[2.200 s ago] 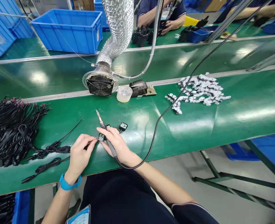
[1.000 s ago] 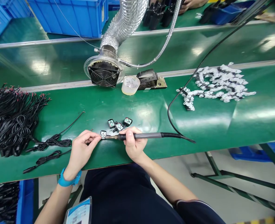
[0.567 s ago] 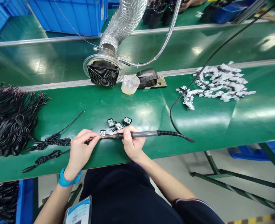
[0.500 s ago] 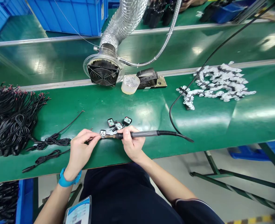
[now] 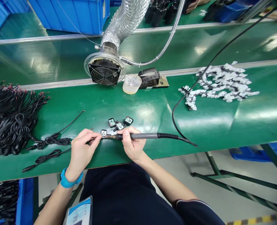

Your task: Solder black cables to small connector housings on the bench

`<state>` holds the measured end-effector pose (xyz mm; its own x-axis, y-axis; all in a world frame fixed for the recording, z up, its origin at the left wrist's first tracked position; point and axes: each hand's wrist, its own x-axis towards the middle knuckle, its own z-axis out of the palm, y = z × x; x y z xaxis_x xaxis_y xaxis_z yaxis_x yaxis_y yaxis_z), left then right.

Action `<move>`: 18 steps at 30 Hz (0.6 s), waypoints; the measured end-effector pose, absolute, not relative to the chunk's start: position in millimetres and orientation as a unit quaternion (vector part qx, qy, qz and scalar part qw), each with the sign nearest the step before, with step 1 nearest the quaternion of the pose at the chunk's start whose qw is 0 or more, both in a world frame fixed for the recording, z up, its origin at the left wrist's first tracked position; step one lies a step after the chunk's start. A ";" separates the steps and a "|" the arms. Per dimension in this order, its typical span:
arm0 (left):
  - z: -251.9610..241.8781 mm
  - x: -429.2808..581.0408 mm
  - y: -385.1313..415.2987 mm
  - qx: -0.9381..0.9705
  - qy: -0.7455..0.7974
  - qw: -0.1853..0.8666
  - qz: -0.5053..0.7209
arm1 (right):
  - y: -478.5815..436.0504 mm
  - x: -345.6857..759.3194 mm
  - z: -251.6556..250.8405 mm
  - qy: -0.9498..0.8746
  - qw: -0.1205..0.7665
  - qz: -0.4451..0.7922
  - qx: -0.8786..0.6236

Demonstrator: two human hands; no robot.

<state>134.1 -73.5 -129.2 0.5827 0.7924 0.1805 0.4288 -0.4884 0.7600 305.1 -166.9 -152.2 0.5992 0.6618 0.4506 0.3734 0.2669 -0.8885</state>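
My right hand [image 5: 134,144] is closed around the grey handle of a soldering iron [image 5: 145,135], its tip pointing left. That tip meets the lower edge of a small circuit board in a black housing [image 5: 103,133]. My left hand [image 5: 84,148], a blue band at its wrist, pinches a thin black cable [image 5: 91,141] against the same edge; the wire ends are too small to make out. Just behind lie a few more black housings with circuit boards [image 5: 120,126]. Two coiled black cables [image 5: 49,155] rest left of my left hand.
A big heap of black cables [image 5: 11,122] covers the left. Behind my hands stand a fume extractor fan [image 5: 105,75], a round white tub [image 5: 131,84] and an iron holder [image 5: 150,78]. White-and-black small parts [image 5: 225,82] are piled at right. The iron's cord [image 5: 206,68] loops across the bench.
Both hands keep nearly the same position, with the iron tip still at the board. The whole view has shifted very slightly. At the top, another person's hand has come into clearer view.
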 end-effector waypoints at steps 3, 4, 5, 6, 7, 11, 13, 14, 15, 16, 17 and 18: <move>-129.0 135.3 -74.4 0.818 0.375 0.344 0.267 | -166.8 304.9 -153.2 -0.441 0.667 0.100 -0.592; -128.3 135.8 -74.8 0.817 0.377 0.344 0.267 | -166.7 304.8 -153.3 -0.441 0.668 0.100 -0.591; -127.3 136.4 -75.2 0.817 0.378 0.344 0.267 | -166.6 304.6 -153.0 -0.440 0.669 0.101 -0.591; -126.2 136.9 -75.5 0.817 0.380 0.343 0.267 | -166.6 304.6 -152.5 -0.439 0.669 0.103 -0.591; -125.1 137.5 -75.8 0.817 0.380 0.342 0.267 | -166.5 304.5 -151.8 -0.437 0.669 0.104 -0.592; -121.9 139.8 -76.1 0.819 0.380 0.339 0.264 | -166.7 304.8 -149.4 -0.430 0.668 0.107 -0.598; -121.4 140.6 -76.1 0.818 0.383 0.339 0.263 | -166.7 305.1 -149.1 -0.429 0.663 0.108 -0.604; -121.2 141.0 -76.1 0.817 0.384 0.340 0.263 | -166.7 305.2 -149.0 -0.430 0.660 0.108 -0.607; -121.1 141.4 -76.1 0.816 0.386 0.341 0.263 | -166.6 305.2 -149.1 -0.430 0.658 0.108 -0.609; -121.0 141.7 -76.1 0.815 0.388 0.341 0.263 | -166.6 305.2 -149.2 -0.432 0.656 0.107 -0.610; -120.9 142.1 -76.2 0.814 0.389 0.341 0.263 | -166.5 305.1 -149.3 -0.432 0.656 0.104 -0.610; -120.8 142.4 -76.2 0.814 0.390 0.341 0.262 | -166.6 304.9 -149.5 -0.431 0.658 0.101 -0.609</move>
<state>142.4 -76.2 -120.8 0.5580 0.8141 0.1612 0.4568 -0.4635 0.7593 304.9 -166.6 -149.5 0.6081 0.6572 0.4453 0.3925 0.2387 -0.8882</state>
